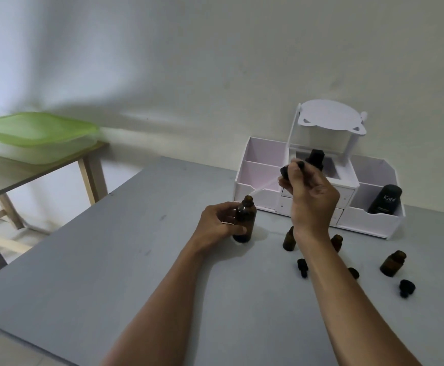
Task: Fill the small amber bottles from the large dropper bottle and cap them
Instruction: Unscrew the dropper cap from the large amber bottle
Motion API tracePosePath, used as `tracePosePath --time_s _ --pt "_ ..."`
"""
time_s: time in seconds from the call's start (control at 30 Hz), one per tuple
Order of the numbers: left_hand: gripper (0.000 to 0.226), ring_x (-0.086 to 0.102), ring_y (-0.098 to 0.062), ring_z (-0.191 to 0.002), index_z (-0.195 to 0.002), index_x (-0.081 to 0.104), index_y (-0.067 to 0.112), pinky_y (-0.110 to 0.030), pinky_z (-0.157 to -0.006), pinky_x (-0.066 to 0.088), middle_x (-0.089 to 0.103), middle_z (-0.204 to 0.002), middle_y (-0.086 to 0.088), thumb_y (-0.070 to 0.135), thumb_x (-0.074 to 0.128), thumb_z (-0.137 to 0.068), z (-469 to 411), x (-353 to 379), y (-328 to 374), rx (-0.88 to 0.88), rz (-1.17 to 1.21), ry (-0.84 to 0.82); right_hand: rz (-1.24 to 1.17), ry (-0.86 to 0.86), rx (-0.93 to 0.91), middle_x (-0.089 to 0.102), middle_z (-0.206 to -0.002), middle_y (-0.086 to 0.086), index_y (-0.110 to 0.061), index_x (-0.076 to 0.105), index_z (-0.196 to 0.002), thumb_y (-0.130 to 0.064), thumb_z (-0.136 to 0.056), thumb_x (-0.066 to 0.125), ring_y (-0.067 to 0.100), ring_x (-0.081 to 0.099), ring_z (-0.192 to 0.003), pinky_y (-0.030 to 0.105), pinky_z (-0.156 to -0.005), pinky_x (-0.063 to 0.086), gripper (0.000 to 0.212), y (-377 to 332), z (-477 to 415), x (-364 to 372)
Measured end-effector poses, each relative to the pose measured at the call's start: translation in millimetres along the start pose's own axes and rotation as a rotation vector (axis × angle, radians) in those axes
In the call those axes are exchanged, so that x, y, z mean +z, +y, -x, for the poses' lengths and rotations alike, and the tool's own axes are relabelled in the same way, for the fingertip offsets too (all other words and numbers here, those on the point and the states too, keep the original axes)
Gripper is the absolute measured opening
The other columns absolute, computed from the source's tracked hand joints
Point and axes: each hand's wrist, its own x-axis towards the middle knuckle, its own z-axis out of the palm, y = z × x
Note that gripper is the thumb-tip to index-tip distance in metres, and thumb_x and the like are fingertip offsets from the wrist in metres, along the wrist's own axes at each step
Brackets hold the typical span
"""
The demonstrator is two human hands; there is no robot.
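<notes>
Left hand [219, 223] curls round the large dropper bottle [245, 220] on the table [109, 273], right hand [313, 200] pinches the dropper [285, 173] above its mouth; likely fault: the right forearm toppling the open small amber bottles [393, 263] beneath.

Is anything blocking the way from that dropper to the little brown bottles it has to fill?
Nothing visible does. The right hand holds the dropper in the air, its tip by the large bottle gripped by the left hand. The small bottles stand uncapped below, caps lying beside them.
</notes>
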Motion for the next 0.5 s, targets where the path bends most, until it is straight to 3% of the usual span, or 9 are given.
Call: tracePosePath --time_s 0.2,0.3,0.37,0.5 --pt "0.054 0.075 -0.02 -0.095 -0.111 0.076 0.025 -0.036 -0.089 0.059 0.078 -0.103 -0.003 0.013 0.081 -0.058 -2.2 -0.7 -1.5 0.004 -0.021 -0.001 0.155 -0.086 -0.025 0.075 -0.087 0.0 -0.012 0.073 -0.104 -0.02 -0.092 0.069 0.013 0.073 -0.078 0.032 -0.077 0.062 0.015 6.4 -4.4 5.3" --pt "0.057 0.074 -0.02 -0.098 -0.116 0.075 0.02 -0.038 -0.092 0.059 0.078 -0.106 -0.003 0.016 0.082 -0.06 -1.3 -1.4 0.0 0.014 -0.043 -0.003 0.267 -0.192 -0.072 0.074 -0.091 -0.008 -0.027 0.07 -0.103 -0.025 -0.093 0.068 0.01 0.073 -0.085 0.034 -0.08 0.061 0.011 4.9 -8.8 11.8" --pt "0.057 0.074 -0.02 -0.098 -0.117 0.074 0.019 -0.037 -0.091 0.059 0.078 -0.106 -0.004 0.016 0.082 -0.061 -0.8 -2.1 -0.1 0.021 -0.05 0.0 0.357 -0.274 -0.084 0.073 -0.091 -0.013 -0.029 0.07 -0.104 -0.025 -0.093 0.067 0.006 0.072 -0.086 0.03 -0.081 0.06 0.012 7.8 -9.3 18.2" --pt "0.053 0.075 -0.02 -0.096 -0.118 0.074 0.019 -0.041 -0.091 0.06 0.078 -0.105 -0.003 0.015 0.083 -0.065 1.0 -0.7 -1.1 0.037 -0.061 0.0 0.543 -0.362 -0.041 0.073 -0.092 -0.01 -0.017 0.075 -0.105 -0.026 -0.089 0.071 -0.003 0.068 -0.083 0.011 -0.075 0.052 0.018 28.8 -2.2 21.5"
